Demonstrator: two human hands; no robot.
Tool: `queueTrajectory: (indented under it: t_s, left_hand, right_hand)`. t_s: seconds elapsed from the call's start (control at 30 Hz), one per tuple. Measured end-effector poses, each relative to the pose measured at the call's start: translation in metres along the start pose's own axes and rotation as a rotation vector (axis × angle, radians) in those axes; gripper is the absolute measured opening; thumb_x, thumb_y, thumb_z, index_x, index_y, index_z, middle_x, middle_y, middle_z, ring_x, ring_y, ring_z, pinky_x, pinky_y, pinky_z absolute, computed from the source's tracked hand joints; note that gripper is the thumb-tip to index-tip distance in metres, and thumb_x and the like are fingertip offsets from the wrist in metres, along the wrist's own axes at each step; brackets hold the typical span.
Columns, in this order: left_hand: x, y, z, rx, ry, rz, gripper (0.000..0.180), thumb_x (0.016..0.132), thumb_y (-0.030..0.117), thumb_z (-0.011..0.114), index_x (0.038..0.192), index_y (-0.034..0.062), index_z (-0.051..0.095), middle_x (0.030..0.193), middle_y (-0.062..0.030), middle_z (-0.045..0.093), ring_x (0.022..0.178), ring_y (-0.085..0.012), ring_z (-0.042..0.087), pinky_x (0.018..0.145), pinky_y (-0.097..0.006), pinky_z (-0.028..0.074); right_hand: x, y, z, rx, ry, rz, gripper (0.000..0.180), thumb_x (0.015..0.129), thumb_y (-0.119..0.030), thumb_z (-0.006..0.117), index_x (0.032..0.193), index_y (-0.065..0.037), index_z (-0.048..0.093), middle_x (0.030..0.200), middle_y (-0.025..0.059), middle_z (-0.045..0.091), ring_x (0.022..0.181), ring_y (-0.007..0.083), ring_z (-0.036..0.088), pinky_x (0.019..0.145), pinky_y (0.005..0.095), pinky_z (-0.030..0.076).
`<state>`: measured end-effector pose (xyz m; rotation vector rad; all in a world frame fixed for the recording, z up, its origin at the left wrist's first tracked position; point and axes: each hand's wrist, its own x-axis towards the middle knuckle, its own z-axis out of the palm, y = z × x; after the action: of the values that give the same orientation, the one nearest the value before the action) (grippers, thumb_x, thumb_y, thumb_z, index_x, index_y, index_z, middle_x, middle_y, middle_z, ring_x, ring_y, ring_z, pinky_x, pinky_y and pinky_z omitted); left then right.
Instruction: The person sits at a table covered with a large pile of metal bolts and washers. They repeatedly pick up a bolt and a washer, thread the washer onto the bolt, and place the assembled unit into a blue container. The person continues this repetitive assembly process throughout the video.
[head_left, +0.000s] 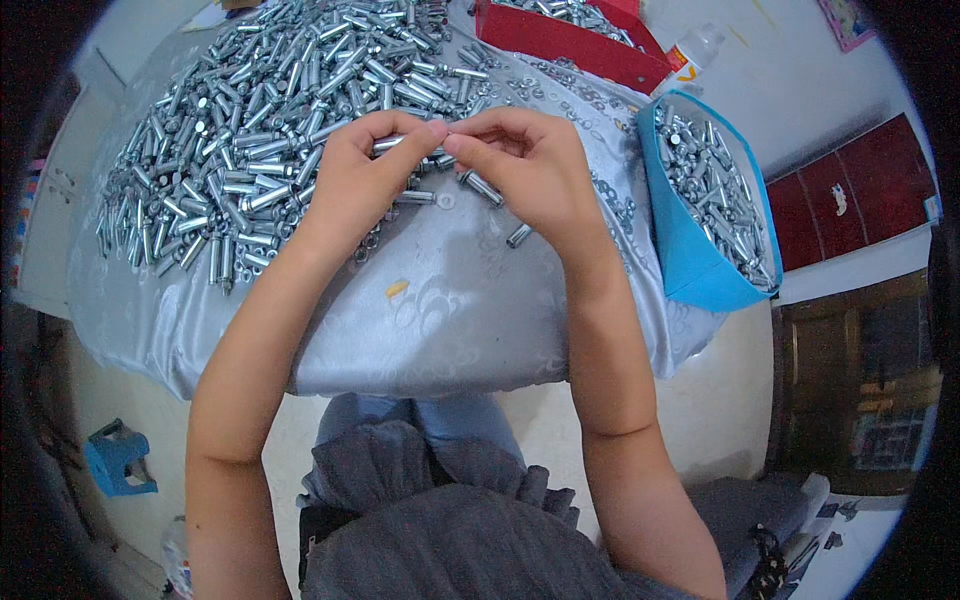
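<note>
Both my hands meet fingertip to fingertip over the near edge of a large heap of silvery expansion bolts. My left hand is closed, thumb against fingers, around an expansion bolt whose shiny sleeve shows between them. Against the bolt's end, my right hand pinches with thumb and forefinger; whatever it grips is too small and covered to make out. Below the fingers lie a loose bolt, another bolt partly under my right wrist, and a washer.
The table wears a shiny grey cloth with a small yellow scrap. Washers and nuts are scattered to the right. A blue fabric bin full of bolts stands at the right edge, near a red box and a plastic bottle.
</note>
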<state>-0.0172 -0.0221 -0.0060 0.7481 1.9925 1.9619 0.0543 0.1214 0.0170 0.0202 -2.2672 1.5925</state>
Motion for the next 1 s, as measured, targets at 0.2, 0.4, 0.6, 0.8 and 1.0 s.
queueTrajectory:
  t_s: [0.2, 0.4, 0.6, 0.8, 1.0]
  left_hand:
    - [0.002, -0.006, -0.002, 0.011, 0.079, 0.035, 0.017, 0.077, 0.022, 0.059, 0.079, 0.0053, 0.063, 0.061, 0.0055, 0.052, 0.049, -0.0008, 0.038, 0.044, -0.017, 0.028]
    - [0.001, 0.0, -0.007, -0.125, 0.078, -0.1, 0.017, 0.076, 0.022, 0.06, 0.077, 0.0059, 0.062, 0.057, 0.0069, 0.046, 0.046, -0.0011, 0.035, 0.042, -0.017, 0.027]
    - [0.0, 0.001, -0.006, -0.092, 0.086, -0.066, 0.019, 0.078, 0.025, 0.059, 0.076, 0.0058, 0.062, 0.054, 0.007, 0.045, 0.046, -0.0014, 0.035, 0.041, -0.018, 0.026]
    - [0.001, 0.003, -0.006, -0.094, 0.029, -0.091, 0.023, 0.082, 0.028, 0.056, 0.072, 0.0074, 0.056, 0.051, 0.0044, 0.041, 0.044, -0.0042, 0.035, 0.042, -0.02, 0.027]
    - [0.002, -0.002, -0.005, -0.072, 0.058, -0.093, 0.022, 0.078, 0.028, 0.059, 0.076, 0.006, 0.061, 0.054, 0.0055, 0.045, 0.047, -0.0026, 0.038, 0.042, -0.019, 0.028]
  right_hand:
    - [0.003, 0.004, -0.01, -0.088, -0.041, 0.126, 0.015, 0.075, -0.012, 0.062, 0.081, 0.002, 0.062, 0.067, 0.0043, 0.06, 0.061, 0.0075, 0.054, 0.055, 0.02, 0.042]
    - [-0.001, 0.008, -0.017, -0.334, -0.224, 0.144, 0.014, 0.073, -0.012, 0.062, 0.079, 0.0, 0.062, 0.065, 0.0004, 0.058, 0.058, 0.006, 0.05, 0.054, 0.02, 0.041]
    - [-0.004, 0.013, -0.02, -0.536, -0.411, 0.127, 0.016, 0.069, -0.013, 0.063, 0.078, -0.001, 0.064, 0.057, 0.0037, 0.055, 0.055, 0.0089, 0.049, 0.051, 0.0242, 0.041]
    - [-0.002, 0.007, -0.007, -0.7, -0.331, 0.054, 0.02, 0.066, -0.02, 0.065, 0.08, -0.006, 0.065, 0.07, 0.0117, 0.059, 0.066, 0.0237, 0.056, 0.061, 0.0323, 0.045]
    - [-0.002, 0.008, -0.002, -0.665, -0.316, -0.013, 0.016, 0.067, -0.019, 0.063, 0.077, -0.007, 0.064, 0.074, 0.0125, 0.061, 0.07, 0.0258, 0.059, 0.065, 0.0336, 0.047]
